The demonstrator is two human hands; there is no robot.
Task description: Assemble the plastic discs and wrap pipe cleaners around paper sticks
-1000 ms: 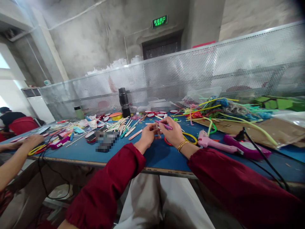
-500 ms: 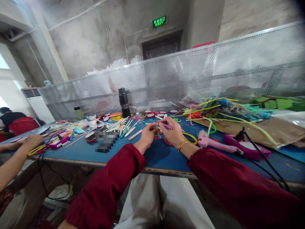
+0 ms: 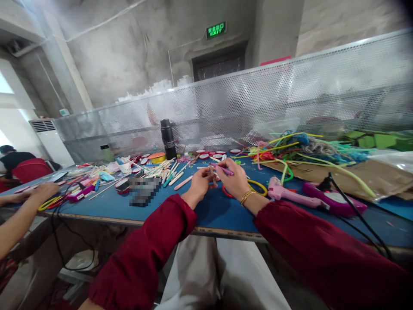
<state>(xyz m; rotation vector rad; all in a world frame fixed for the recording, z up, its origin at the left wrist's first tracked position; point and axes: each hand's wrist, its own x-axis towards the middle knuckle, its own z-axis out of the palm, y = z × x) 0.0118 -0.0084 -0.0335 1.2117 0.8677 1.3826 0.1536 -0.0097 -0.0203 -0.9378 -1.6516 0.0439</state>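
Over the blue table [image 3: 180,203], my two hands meet above its near edge. My right hand [image 3: 237,181] is closed around a slim purple pen-like tool [image 3: 228,172], its end pointing toward the other hand. Pinched in the fingers of my left hand [image 3: 199,185] is a small, thin piece, pinkish-brown, too small to name. The tool and the small piece are close together; whether they touch is hidden by the fingers. Red and yellow rings [image 3: 259,187] lie behind and beside my right wrist. A pink stick [image 3: 183,182] rests left of my left hand.
A pink glue gun [image 3: 292,193] and a purple device with a cable [image 3: 334,200] lie at right. Coloured pipe cleaners [image 3: 290,144] pile on cardboard. Markers [image 3: 171,174], a black bottle [image 3: 167,140] and a blurred-out dark object [image 3: 145,191] stand left. A co-worker's hand [image 3: 47,189] is far left.
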